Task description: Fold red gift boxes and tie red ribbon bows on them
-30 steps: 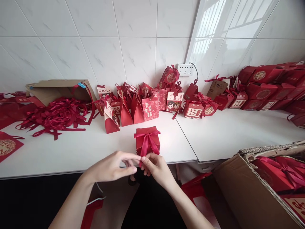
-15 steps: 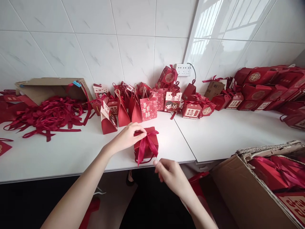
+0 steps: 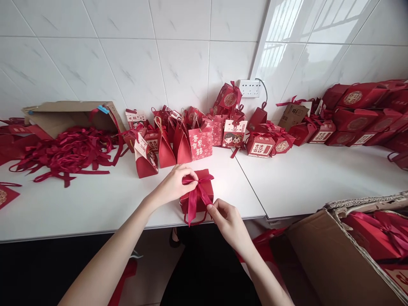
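A red gift box [image 3: 204, 173] lies near the front edge of the white table, its twisted cord handle [image 3: 198, 222] hanging toward me. Across it is a dark red satin ribbon [image 3: 192, 206] tied in a bow, with two tails falling to the front. My left hand [image 3: 178, 180] pinches the ribbon at the left side of the bow, close to the knot. Thumb and forefinger of my right hand [image 3: 228, 219] are closed on the end of the right tail. Part of the left loop is hidden behind my left fingers.
A heap of loose ribbons [image 3: 68, 153] spills from a cardboard box [image 3: 76, 107] at left. Several red gift bags [image 3: 167, 146] stand behind the work. Stacked red boxes [image 3: 357, 121] fill the far right. An open carton [image 3: 315, 246] of bowed boxes stands at front right.
My right hand has moved up to the box and taken hold of the right ribbon tail, drawing it rightward. My left hand stays at the bow. The view has shifted slightly.
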{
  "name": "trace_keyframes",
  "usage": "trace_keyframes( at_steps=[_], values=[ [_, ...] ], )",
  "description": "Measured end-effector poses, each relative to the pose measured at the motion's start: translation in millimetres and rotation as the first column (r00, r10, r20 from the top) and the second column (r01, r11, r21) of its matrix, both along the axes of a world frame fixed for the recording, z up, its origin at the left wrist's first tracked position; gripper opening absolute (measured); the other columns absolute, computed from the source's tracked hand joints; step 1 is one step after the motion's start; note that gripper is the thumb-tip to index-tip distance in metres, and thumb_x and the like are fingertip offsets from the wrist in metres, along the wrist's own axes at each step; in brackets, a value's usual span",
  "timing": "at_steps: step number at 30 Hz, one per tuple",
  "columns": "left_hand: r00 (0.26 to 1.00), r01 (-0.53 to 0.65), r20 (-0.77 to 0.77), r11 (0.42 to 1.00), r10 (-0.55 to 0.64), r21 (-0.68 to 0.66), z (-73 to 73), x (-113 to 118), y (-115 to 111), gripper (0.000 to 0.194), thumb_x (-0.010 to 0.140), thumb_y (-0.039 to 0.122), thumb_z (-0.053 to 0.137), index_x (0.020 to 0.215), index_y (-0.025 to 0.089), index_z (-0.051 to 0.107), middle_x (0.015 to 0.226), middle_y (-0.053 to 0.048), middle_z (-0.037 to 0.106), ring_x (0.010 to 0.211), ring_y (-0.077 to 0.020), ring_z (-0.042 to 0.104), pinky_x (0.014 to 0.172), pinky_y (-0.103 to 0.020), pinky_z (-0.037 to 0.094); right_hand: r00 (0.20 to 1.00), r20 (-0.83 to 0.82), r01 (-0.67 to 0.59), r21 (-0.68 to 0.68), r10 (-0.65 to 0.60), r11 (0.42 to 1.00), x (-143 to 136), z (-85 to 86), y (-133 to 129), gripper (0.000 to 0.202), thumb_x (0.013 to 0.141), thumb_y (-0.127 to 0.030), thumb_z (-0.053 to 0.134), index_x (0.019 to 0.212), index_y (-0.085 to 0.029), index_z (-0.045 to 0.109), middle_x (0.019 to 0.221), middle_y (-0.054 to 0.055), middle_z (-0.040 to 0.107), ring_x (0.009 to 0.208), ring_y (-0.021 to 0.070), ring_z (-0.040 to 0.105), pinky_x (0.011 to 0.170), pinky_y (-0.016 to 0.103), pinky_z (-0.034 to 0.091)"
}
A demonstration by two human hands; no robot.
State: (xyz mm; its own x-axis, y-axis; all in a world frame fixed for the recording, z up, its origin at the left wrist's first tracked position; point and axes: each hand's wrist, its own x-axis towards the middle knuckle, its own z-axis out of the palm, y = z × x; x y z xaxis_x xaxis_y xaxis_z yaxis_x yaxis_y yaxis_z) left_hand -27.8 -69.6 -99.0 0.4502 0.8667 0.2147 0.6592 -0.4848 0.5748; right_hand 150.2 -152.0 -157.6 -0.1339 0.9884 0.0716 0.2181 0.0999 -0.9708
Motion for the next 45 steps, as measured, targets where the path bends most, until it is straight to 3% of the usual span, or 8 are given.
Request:
trace_keyframes(
  at_steps=[19,24,26,28,31,34,39,45],
  values=[
    [1.0,-0.013,0.024,1.0,0.014,-0.023,-0.5,4,-2,0.011,0.078,0.028,0.054,0.076,0.021,0.062,0.087,-0.003,0.056,0.096,-0.022,0.052,0.088,-0.035,0.044,0.996,0.068,-0.061,0.011,0.06,0.998,4,12.8,-3,0.031,0.084,-0.037,0.044,0.06,-0.021,0.032,0.057,-0.005,0.033,0.054,0.0094,0.03,0.05,0.023,0.027],
    [0.993,-0.019,0.115,0.999,0.025,-0.048,-1.6,3,-3,0.012,0.078,0.03,0.056,0.077,0.02,0.062,0.091,-0.004,0.059,0.094,-0.0206,0.056,0.088,-0.033,0.045,0.983,0.142,-0.116,0.003,0.115,0.993,17,13.3,1,0.035,0.086,-0.045,0.045,0.062,-0.019,0.042,0.057,-0.005,0.037,0.054,0.0097,0.033,0.051,0.023,0.029],
    [0.975,-0.047,0.212,0.996,0.062,-0.073,-5.0,-3,-4,0.018,0.078,0.034,0.056,0.088,0.02,0.062,0.098,-0.004,0.061,0.096,-0.0199,0.058,0.089,-0.032,0.045,0.986,0.158,-0.062,0.023,0.058,0.998,28,17.3,7,0.036,0.085,-0.051,0.047,0.07,-0.018,0.05,0.06,-0.003,0.045,0.056,0.0111,0.04,0.052,0.024,0.033],
    [0.934,-0.124,0.323,0.986,0.152,-0.107,-10.5,-11,-4,0.029,0.08,0.04,0.053,0.1,0.02,0.059,0.105,-0.004,0.061,0.097,-0.0193,0.058,0.088,-0.031,0.045,0.98,0.171,0.087,0.097,-0.102,0.992,38,25.3,14,0.038,0.085,-0.054,0.046,0.079,-0.017,0.055,0.066,0.0,0.054,0.06,0.0133,0.047,0.056,0.026,0.037],
    [0.855,-0.285,0.4,0.943,0.331,-0.172,-18.4,-23,-4,0.035,0.081,0.044,0.046,0.1,0.019,0.06,0.107,-0.006,0.063,0.097,-0.0198,0.058,0.084,-0.03,0.045,0.937,0.229,0.193,0.286,-0.263,0.938,37,41.7,26,0.032,0.087,-0.046,0.047,0.079,-0.018,0.057,0.076,0.004,0.059,0.068,0.0162,0.053,0.063,0.029,0.042],
    [0.841,-0.323,0.386,0.924,0.379,-0.204,-20.4,-27,-3,0.036,0.081,0.045,0.043,0.09,0.017,0.064,0.101,-0.007,0.065,0.094,-0.0208,0.058,0.08,-0.031,0.045,0.914,0.353,-0.002,0.502,-0.203,0.865,16,54.2,34,0.019,0.087,-0.034,0.052,0.08,-0.018,0.058,0.084,0.007,0.06,0.082,0.0198,0.055,0.076,0.033,0.045],
    [0.891,-0.225,0.356,0.956,0.28,-0.189,-12.7,-24,0,0.034,0.081,0.046,0.048,0.089,0.018,0.065,0.096,-0.005,0.065,0.092,-0.0199,0.059,0.082,-0.03,0.044,0.775,0.609,-0.3,0.588,-0.168,0.751,-16,50.0,37,0.018,0.085,-0.033,0.058,0.094,-0.017,0.06,0.095,0.011,0.058,0.088,0.0239,0.054,0.078,0.04,0.045],
    [0.96,-0.091,0.247,0.98,0.133,-0.176,2.0,-25,-2,0.024,0.08,0.041,0.052,0.079,0.018,0.06,0.083,-0.001,0.06,0.077,-0.0163,0.055,0.071,-0.027,0.043,0.788,0.593,-0.359,0.66,-0.164,0.659,-10,28.6,30,0.012,0.089,-0.02,0.052,0.099,-0.018,0.059,0.1,0.01,0.061,0.094,0.0219,0.055,0.084,0.039,0.043]
  ],
)
